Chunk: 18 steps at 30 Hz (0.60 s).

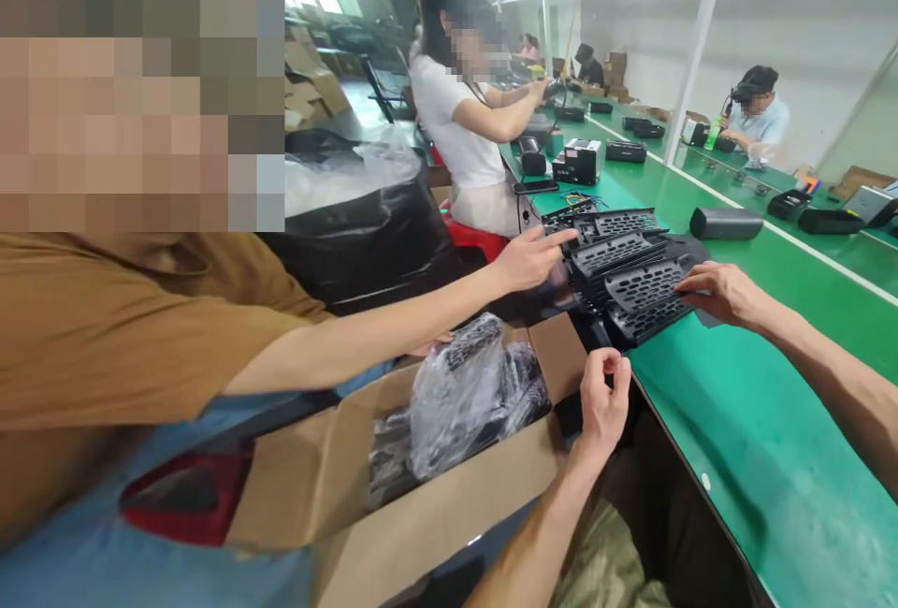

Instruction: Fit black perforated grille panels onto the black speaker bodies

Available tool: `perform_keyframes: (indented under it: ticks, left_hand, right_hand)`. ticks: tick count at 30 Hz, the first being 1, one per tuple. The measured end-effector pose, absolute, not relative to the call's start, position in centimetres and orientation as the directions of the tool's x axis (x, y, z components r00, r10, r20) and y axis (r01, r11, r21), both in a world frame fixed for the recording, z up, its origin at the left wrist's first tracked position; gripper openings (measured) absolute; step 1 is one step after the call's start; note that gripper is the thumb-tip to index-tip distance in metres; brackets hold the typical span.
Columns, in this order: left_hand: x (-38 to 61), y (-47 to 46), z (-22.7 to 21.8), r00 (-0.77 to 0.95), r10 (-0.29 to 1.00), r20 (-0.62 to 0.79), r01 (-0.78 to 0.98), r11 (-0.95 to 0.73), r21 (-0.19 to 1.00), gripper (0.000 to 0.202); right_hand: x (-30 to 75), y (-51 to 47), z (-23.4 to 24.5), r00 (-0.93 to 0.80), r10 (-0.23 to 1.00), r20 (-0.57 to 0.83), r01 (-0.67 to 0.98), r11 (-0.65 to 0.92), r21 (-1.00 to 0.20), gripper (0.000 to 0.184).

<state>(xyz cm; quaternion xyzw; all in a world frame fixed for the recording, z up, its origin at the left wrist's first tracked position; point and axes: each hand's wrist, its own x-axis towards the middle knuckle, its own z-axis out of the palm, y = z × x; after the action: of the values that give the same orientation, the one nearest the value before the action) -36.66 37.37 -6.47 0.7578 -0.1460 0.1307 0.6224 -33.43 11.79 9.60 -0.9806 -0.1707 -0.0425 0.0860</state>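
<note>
Several black plastic grille shells (645, 285) with slotted holes lie stacked at the green table's near-left edge. My right hand (726, 295) is closed, its thumb and fingers pinching the right edge of the nearest shell. Lower down, beside the table edge, my left hand (603, 398) is closed with fingers curled toward the thumb; whatever lies between them is hidden. Left of it stands an open cardboard box (449, 505), holding dark perforated parts in a clear plastic bag (459, 402). A co-worker's hand (529, 257) reaches over the box to the far shells.
The green table (786, 430) runs along the right. Farther along are a dark cylindrical housing (726, 223), a black-and-white boxy unit (576, 161) and a phone (536, 186). A co-worker in brown (133, 327) sits close on the left; a black bag (357, 224) stands behind.
</note>
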Motion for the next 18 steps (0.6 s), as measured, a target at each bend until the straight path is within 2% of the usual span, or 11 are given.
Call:
perform_keyframes:
  ticks: [3, 5, 7, 9, 11, 12, 13, 15, 18]
  left_hand:
    - [-34.9, 36.6, -6.1, 0.925, -0.075, 0.373, -0.381, -0.163, 0.910, 0.025]
    - [-34.3, 36.3, -6.2, 0.928, -0.081, 0.363, -0.371, -0.139, 0.918, 0.026]
    - [-34.3, 36.3, -6.5, 0.937, -0.065, 0.344, -0.349, -0.103, 0.931, 0.027]
    - [-34.8, 36.3, -6.8, 0.936, 0.007, 0.352, -0.350, -0.080, 0.933, 0.027]
    - [-36.0, 36.2, -7.0, 0.908, 0.073, 0.413, -0.407, -0.083, 0.910, 0.024]
    - [-36.9, 35.9, -7.0, 0.883, 0.059, 0.466, -0.461, -0.084, 0.883, 0.021]
    - [-37.8, 35.6, -6.9, 0.847, 0.001, 0.532, -0.530, -0.076, 0.845, 0.019]
    - [-39.5, 34.4, -6.4, 0.728, -0.212, 0.652, -0.672, -0.031, 0.740, 0.017]
    - [-41.4, 32.1, -5.8, 0.542, -0.497, 0.678, -0.779, 0.006, 0.627, 0.011]
  right_hand:
    - [-37.2, 9.5, 11.5, 0.944, 0.252, 0.214, 0.289, -0.944, -0.163, 0.031]
    - [-41.2, 8.1, 11.1, 0.957, 0.193, 0.217, 0.228, -0.962, -0.152, 0.029]
    - [-45.9, 7.5, 9.3, 0.982, 0.132, 0.135, 0.152, -0.977, -0.150, 0.026]
    - [-50.3, 8.0, 6.5, 0.998, 0.055, 0.013, 0.056, -0.988, -0.146, 0.028]
    - [-53.7, 9.2, 3.9, 0.992, 0.002, -0.127, -0.016, -0.990, -0.140, 0.030]
    - [-54.7, 9.8, 3.0, 0.982, -0.003, -0.189, -0.033, -0.987, -0.157, 0.028]
    - [-55.2, 10.4, 2.5, 0.971, -0.001, -0.238, -0.048, -0.981, -0.188, 0.025]
    - [-54.4, 11.1, 2.6, 0.962, 0.001, -0.274, -0.075, -0.961, -0.265, 0.021]
    - [-49.6, 11.0, 4.1, 0.978, -0.105, -0.182, -0.154, -0.948, -0.280, 0.025]
